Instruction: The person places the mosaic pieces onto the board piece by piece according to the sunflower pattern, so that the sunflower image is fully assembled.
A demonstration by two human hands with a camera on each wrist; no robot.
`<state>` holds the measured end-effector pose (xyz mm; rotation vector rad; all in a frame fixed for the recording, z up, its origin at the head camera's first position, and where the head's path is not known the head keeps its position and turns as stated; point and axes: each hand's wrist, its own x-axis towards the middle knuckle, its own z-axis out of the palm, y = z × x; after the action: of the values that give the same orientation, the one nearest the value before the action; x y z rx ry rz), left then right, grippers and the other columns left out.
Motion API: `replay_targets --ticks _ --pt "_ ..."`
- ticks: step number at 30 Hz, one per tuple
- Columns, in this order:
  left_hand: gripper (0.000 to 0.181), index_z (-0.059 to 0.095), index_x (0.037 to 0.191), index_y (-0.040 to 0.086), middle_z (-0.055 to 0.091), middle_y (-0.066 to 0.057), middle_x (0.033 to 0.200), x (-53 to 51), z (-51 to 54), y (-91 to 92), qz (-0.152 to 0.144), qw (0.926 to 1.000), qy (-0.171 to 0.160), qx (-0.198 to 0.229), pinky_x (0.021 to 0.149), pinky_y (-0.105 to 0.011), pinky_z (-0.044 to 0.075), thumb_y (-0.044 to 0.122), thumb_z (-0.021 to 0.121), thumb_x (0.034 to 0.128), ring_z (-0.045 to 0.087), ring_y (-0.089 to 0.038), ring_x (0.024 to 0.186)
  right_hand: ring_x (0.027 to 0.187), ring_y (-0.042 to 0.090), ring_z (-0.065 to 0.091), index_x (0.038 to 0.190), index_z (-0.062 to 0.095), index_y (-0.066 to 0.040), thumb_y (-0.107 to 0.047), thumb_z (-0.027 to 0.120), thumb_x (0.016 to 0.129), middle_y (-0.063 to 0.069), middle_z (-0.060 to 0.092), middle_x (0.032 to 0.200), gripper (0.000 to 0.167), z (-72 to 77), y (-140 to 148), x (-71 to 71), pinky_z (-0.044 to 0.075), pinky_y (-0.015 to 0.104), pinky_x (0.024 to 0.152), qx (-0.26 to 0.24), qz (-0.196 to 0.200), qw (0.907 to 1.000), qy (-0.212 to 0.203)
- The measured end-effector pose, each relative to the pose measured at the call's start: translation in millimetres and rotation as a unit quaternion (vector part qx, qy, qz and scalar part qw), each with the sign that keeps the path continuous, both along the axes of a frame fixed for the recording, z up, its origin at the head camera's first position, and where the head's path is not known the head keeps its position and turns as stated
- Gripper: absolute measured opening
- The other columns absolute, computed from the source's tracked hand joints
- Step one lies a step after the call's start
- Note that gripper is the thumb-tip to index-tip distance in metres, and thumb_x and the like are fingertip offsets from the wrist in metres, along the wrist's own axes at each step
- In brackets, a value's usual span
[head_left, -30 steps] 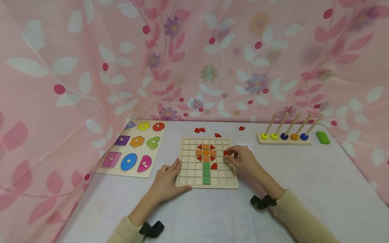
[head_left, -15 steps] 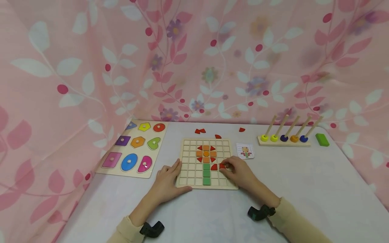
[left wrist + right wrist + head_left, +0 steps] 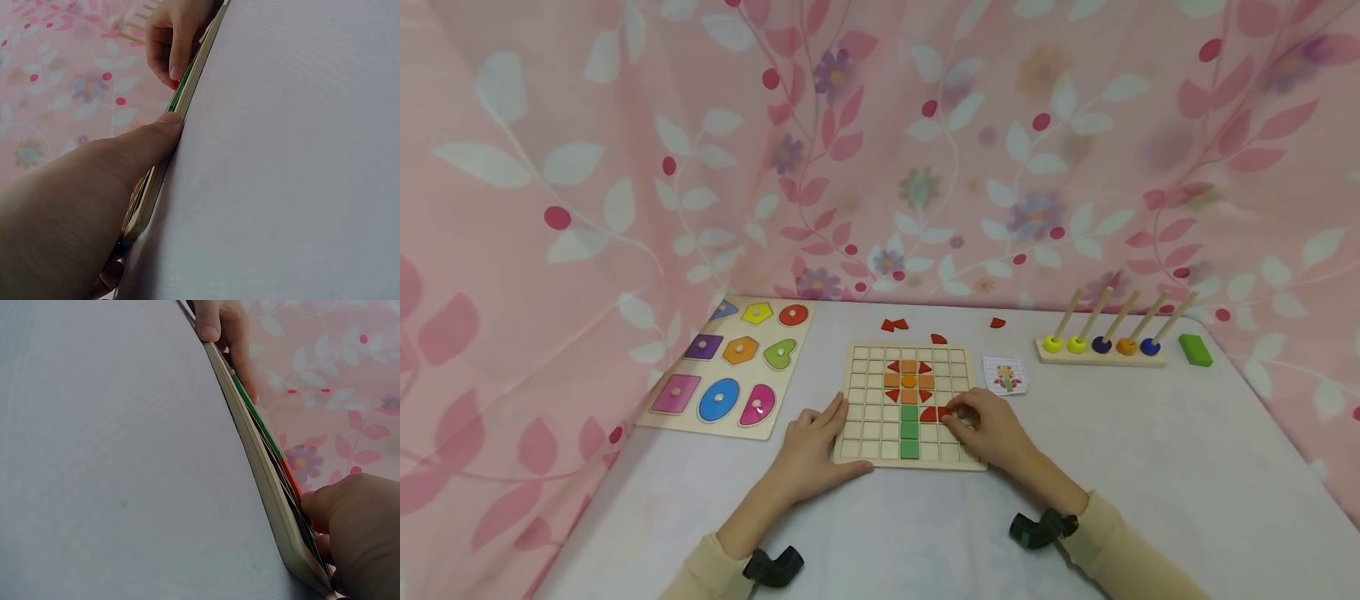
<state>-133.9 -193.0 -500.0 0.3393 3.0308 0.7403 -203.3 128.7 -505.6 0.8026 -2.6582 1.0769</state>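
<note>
A wooden grid board (image 3: 867,433) lies on the table, bearing an orange-and-red flower of flat tiles above a stem of green squares (image 3: 909,429). My left hand (image 3: 812,454) rests at the board's left front corner, fingers straight on the left edge and thumb along the front edge. With thumb and fingertips, my right hand (image 3: 992,427) pinches a red quarter-circle tile (image 3: 944,412) low over the grid. Just left of it, another red quarter-circle (image 3: 928,414) sits beside the stem. Whether the pinched tile lies fully in a cell is hidden by the fingers.
Loose red tiles (image 3: 900,324) lie behind the board, with one more (image 3: 997,322) farther right. A pattern card (image 3: 1005,377) is at the board's right. Beyond it stand a peg rack (image 3: 1101,357) and a green block (image 3: 1195,350). A shape puzzle (image 3: 733,396) lies left.
My right hand has brought the red quarter-circle tile left and nearer, from the board's right side down beside the other one, uncovering the pattern card. The left hand has stayed put.
</note>
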Motion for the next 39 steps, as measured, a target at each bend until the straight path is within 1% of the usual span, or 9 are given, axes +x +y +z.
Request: replay_targets --ticks 4,9,16,21,23,27,31,34,39 --pt "0.113 0.040 0.163 0.008 0.031 -0.007 0.174 -0.9 0.4 0.1 0.000 1.0000 0.000 -0.003 0.093 -0.041 0.037 0.072 0.080 0.0797 0.046 -0.022 0.115 0.081 0.010 0.054 0.104 0.077 -0.013 -0.017 0.085 0.092 -0.008 0.067 0.091 0.015 0.2 -0.4 -0.8 0.047 0.026 0.072 0.003 -0.005 1.0000 -0.002" --pt "0.113 0.040 0.163 0.007 0.031 -0.007 0.174 -0.8 0.5 -0.2 0.000 1.0000 -0.005 -0.003 0.093 -0.041 0.037 0.073 0.080 0.0796 0.046 -0.022 0.115 0.080 0.011 0.053 0.103 0.077 -0.012 -0.018 0.085 0.092 -0.007 0.066 0.090 0.015 1.6 -2.7 1.8 0.047 0.027 0.071 0.005 -0.011 0.9999 -0.008" --pt "0.113 0.040 0.164 0.008 0.030 -0.006 0.174 -2.7 3.9 -1.2 0.000 1.0000 -0.006 -0.007 0.095 -0.042 0.037 0.072 0.081 0.0797 0.046 -0.022 0.116 0.082 0.011 0.056 0.103 0.078 -0.011 -0.016 0.086 0.091 -0.005 0.070 0.092 0.015 4.2 -4.6 3.1 0.049 0.027 0.073 -0.010 -0.016 0.9997 -0.012" --pt "0.114 0.040 0.163 0.007 0.031 -0.007 0.174 -2.7 2.4 -0.4 -0.001 1.0000 -0.005 0.003 0.096 -0.044 0.038 0.072 0.081 0.0793 0.046 -0.024 0.118 0.080 0.012 0.056 0.100 0.079 -0.010 -0.015 0.087 0.090 -0.006 0.069 0.089 0.014 5.6 -3.3 3.6 0.048 0.027 0.072 -0.021 -0.021 0.9994 -0.016" --pt "0.115 0.039 0.164 0.007 0.031 -0.007 0.174 -2.4 0.7 0.0 0.000 1.0000 -0.005 0.003 0.095 -0.044 0.038 0.073 0.080 0.0789 0.046 -0.024 0.118 0.079 0.012 0.054 0.098 0.079 -0.011 -0.016 0.087 0.089 -0.007 0.068 0.086 0.013 5.3 -2.5 3.9 0.046 0.027 0.071 -0.023 -0.022 0.9993 -0.021" --pt "0.116 0.039 0.164 0.007 0.031 -0.007 0.174 -1.2 -1.8 0.3 -0.001 0.9999 -0.010 0.002 0.094 -0.043 0.037 0.075 0.078 0.0790 0.045 -0.023 0.117 0.080 0.011 0.054 0.099 0.079 -0.011 -0.015 0.087 0.090 -0.008 0.067 0.087 0.012 3.6 -2.0 4.3 0.046 0.026 0.072 -0.020 -0.021 0.9991 -0.030" --pt "0.115 0.039 0.164 0.007 0.031 -0.007 0.174 -0.8 -2.3 -0.4 -0.001 1.0000 -0.008 0.000 0.094 -0.042 0.037 0.074 0.079 0.0794 0.045 -0.022 0.116 0.081 0.011 0.055 0.100 0.079 -0.011 -0.015 0.086 0.090 -0.008 0.068 0.089 0.013 2.0 -2.3 3.4 0.047 0.027 0.073 -0.023 -0.012 0.9994 -0.024" --pt "0.115 0.039 0.164 0.007 0.031 -0.007 0.174 -1.7 -2.2 -0.9 0.000 1.0000 -0.004 -0.003 0.094 -0.042 0.037 0.075 0.079 0.0794 0.045 -0.022 0.116 0.080 0.011 0.054 0.099 0.078 -0.012 -0.015 0.086 0.090 -0.008 0.067 0.089 0.012 2.2 -2.5 2.4 0.047 0.026 0.072 -0.023 -0.008 0.9996 -0.017" --pt "0.115 0.040 0.164 0.008 0.032 -0.007 0.173 -3.1 -2.0 -0.9 0.000 1.0000 -0.003 -0.005 0.093 -0.042 0.037 0.075 0.079 0.0789 0.045 -0.022 0.116 0.080 0.010 0.054 0.098 0.079 -0.012 -0.015 0.087 0.089 -0.009 0.068 0.088 0.013 3.3 -2.2 1.6 0.046 0.026 0.071 -0.023 -0.008 0.9996 -0.013"
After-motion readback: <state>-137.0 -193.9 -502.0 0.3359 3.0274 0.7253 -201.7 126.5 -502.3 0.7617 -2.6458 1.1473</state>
